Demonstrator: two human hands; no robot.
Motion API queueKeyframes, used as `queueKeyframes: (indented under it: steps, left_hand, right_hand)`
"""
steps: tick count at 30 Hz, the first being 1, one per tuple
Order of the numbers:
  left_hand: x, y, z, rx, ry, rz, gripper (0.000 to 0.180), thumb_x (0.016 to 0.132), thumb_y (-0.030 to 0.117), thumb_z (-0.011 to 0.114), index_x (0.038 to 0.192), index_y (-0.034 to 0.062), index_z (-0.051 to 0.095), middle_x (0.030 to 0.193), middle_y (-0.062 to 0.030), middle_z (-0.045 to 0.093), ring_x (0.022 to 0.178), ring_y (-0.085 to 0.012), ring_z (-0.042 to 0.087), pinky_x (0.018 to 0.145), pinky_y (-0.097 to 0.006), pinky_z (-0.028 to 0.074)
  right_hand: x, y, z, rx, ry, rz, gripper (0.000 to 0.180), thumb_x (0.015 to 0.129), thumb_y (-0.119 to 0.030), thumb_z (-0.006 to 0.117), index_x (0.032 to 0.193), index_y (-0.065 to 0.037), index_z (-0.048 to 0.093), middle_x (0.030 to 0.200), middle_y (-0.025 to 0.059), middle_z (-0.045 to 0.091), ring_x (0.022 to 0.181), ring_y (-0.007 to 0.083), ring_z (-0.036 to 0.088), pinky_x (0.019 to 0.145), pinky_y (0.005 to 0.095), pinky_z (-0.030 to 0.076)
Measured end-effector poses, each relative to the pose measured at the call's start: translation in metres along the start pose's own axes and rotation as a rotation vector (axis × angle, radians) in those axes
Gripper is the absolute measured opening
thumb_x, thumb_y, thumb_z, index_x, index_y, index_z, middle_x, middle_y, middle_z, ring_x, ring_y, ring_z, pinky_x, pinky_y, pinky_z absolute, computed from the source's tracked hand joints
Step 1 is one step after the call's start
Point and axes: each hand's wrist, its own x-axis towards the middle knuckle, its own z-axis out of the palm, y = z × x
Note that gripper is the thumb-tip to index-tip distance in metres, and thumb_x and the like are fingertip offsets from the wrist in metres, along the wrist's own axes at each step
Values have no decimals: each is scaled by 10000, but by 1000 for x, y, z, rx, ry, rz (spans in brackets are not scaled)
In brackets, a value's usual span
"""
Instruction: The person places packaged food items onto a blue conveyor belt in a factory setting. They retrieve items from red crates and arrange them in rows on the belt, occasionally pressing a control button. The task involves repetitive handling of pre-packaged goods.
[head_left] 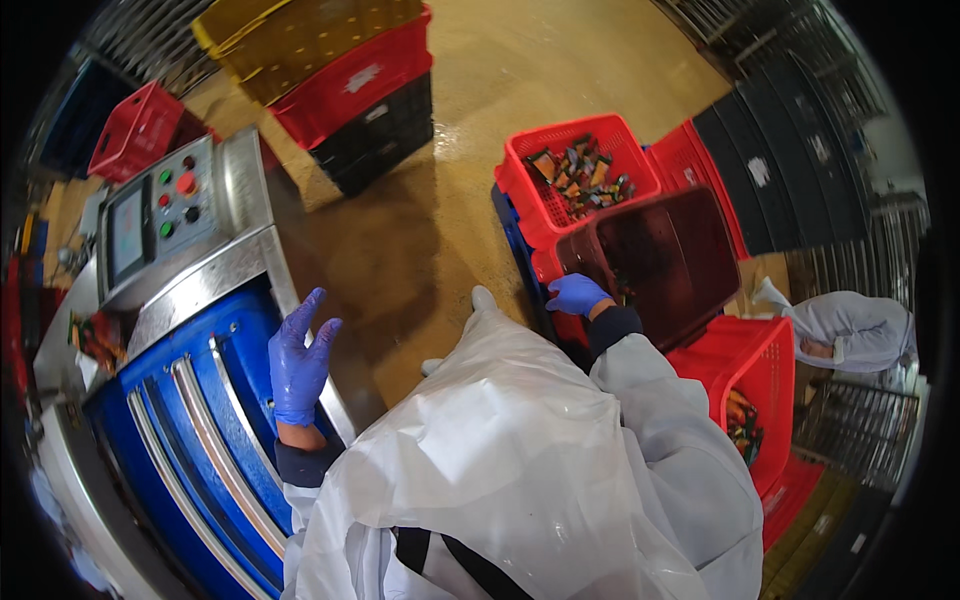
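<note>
While my left hand (300, 365) spreads its empty grip wide beside the blue-topped machine (250, 335), my right hand (578, 294) meets the left edge of the dark red tub (680, 240), between the far red crate (528, 205) and near red crate (770, 400). I cannot tell whether that partly hidden grip is closed; both crates' orange-and-dark pieces look indistinct.

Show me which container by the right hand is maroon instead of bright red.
The maroon bin, right beside the right hand and between two bright red crates holding orange pieces; its darker colour stands out.
</note>
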Motion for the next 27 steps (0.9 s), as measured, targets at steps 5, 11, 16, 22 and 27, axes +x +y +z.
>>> queueKeyframes:
  steps: [5,11,16,22,27]
  left_hand:
    - [39,0,29,12,-114,31,407,779,170,668,1149,29,578,1112,-181,598,1057,-290,561,911,-335,416]
    - [96,24,63,35,-250,34,414,781,170,660,1150,6,570,1134,-176,591,1072,-271,556,923,-326,407]
    - [148,30,97,59,-364,34,419,784,168,654,1150,-15,561,1143,-182,584,1090,-273,547,927,-328,405]
    - [202,60,153,89,-543,113,417,788,164,655,1141,-34,557,1142,-192,581,1085,-282,554,906,-322,421]
    - [246,49,187,100,-702,192,413,791,173,662,1131,-37,559,1111,-198,591,1048,-295,575,875,-321,445]
  right_hand:
    - [4,12,-12,183,390,186,312,731,-276,601,937,-42,619,992,164,618,921,338,585,772,419,480]
    - [36,87,-11,273,760,594,304,739,-237,630,958,-27,603,945,216,603,886,369,578,779,434,466]
    - [39,149,27,576,339,630,318,748,-308,632,919,-40,646,957,184,628,900,351,588,797,411,465]
    - [30,182,60,444,335,661,354,770,-390,575,903,-76,666,955,172,630,903,341,591,821,408,453]
    - [-1,232,96,555,272,928,338,788,-392,532,860,-94,675,919,180,629,868,342,598,771,425,459]
